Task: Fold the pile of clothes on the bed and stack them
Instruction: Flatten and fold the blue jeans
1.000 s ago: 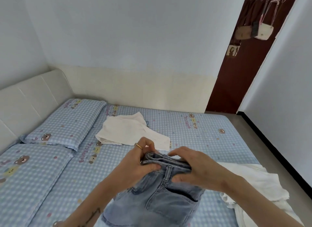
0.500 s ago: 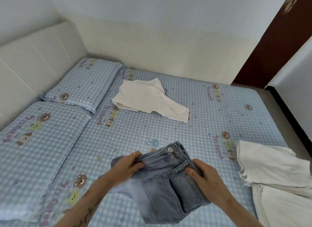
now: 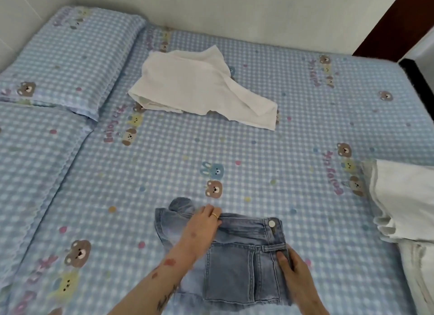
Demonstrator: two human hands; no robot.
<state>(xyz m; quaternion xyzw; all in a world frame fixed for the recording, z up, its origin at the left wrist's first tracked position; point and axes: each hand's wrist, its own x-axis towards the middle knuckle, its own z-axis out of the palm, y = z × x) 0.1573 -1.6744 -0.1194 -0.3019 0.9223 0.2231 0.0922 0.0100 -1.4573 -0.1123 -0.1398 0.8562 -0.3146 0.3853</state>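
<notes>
Your left hand (image 3: 203,223) lies on the far left part of the denim shorts (image 3: 234,258), its fingers curled over the waistband edge and gripping it; a ring shows on one finger. Your right hand (image 3: 297,279) is at the right edge of the shorts, thumb on top and fingers tucked under the fabric, pinching that edge just below a belt loop. The shorts lie flat on the near middle of the bed (image 3: 234,150), between your two hands. They are folded, with the waistband running left to right along the far side and the leg hems pointing toward you, so the long axis runs near to far. They are pale, washed blue denim with a patch pocket facing up, a metal button at the far right corner and a frayed near hem. A white garment (image 3: 199,84) lies crumpled well beyond them, and folded white clothes (image 3: 404,202) sit at the right edge.
</notes>
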